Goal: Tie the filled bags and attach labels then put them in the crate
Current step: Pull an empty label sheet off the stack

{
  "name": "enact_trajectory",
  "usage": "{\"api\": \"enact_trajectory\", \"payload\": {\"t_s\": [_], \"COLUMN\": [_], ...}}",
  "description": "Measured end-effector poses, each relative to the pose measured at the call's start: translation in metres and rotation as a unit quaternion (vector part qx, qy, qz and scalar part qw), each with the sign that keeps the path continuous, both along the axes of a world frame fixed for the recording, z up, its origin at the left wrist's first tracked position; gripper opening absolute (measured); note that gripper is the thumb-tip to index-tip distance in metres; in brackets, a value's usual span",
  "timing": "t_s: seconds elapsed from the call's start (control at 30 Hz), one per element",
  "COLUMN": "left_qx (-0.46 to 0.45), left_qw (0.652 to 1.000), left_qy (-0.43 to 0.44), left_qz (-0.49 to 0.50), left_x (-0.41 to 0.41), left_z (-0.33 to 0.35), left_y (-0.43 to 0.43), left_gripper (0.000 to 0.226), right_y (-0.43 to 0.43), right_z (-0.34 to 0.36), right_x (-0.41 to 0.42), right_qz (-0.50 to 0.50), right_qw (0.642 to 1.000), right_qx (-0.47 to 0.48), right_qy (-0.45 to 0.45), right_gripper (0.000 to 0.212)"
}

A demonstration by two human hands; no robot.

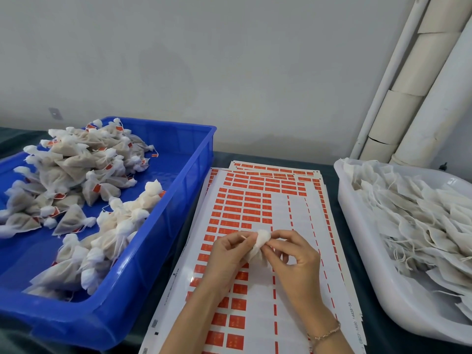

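Both forearms enter from the lower edge and converge toward centre. Left hand [227, 256]: palm turned inward to the right, fingers curled, thumb and index fingertips pinched together at the top. Right hand [293, 261]: back of hand facing the camera, thumb and index pinched and pointing left, nearly meeting the left fingertips; middle, ring and little fingers loosely bent below. Both pinches close on the same small white bag [259, 245] held between the hands. Right wrist carries a thin bracelet [325, 333]. Left wrist bare.
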State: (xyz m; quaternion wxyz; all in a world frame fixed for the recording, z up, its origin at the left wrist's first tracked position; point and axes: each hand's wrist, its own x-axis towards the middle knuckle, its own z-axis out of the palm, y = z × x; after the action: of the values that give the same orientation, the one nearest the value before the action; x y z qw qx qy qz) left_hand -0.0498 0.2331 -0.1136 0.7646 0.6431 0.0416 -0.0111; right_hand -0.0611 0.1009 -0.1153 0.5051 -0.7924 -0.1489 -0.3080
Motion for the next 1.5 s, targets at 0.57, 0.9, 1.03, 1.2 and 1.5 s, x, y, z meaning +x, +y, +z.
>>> {"api": "enact_trajectory", "payload": {"t_s": [0.57, 0.9, 1.03, 1.2, 1.5], "left_qx": [0.047, 0.026, 0.116, 0.118, 0.127], "left_qw": [0.998, 0.997, 0.989, 0.986, 0.984], "left_qy": [-0.015, -0.047, -0.087, -0.118, -0.121], "left_qz": [-0.039, -0.050, -0.020, -0.010, -0.006], "left_x": [-0.005, -0.007, -0.008, -0.007, -0.005], "left_z": [0.000, 0.005, 0.000, -0.001, -0.003], "left_y": [-0.002, -0.004, -0.006, -0.004, -0.002], "left_gripper": [0.023, 0.028, 0.035, 0.031, 0.027], "right_y": [-0.004, 0.001, 0.001, 0.000, -0.008], "right_z": [-0.013, -0.013, -0.014, -0.012, -0.010], "right_x": [0.002, 0.002, 0.002, 0.005, 0.008], "right_qz": [-0.060, -0.058, -0.062, -0.126, -0.197], "right_qw": [0.992, 0.992, 0.985, 0.975, 0.970], "right_qx": [-0.104, -0.105, -0.151, -0.180, -0.123], "right_qy": [-0.037, 0.046, 0.048, 0.037, 0.072], "right_gripper": [0.018, 0.023, 0.019, 0.013, 0.011]}}
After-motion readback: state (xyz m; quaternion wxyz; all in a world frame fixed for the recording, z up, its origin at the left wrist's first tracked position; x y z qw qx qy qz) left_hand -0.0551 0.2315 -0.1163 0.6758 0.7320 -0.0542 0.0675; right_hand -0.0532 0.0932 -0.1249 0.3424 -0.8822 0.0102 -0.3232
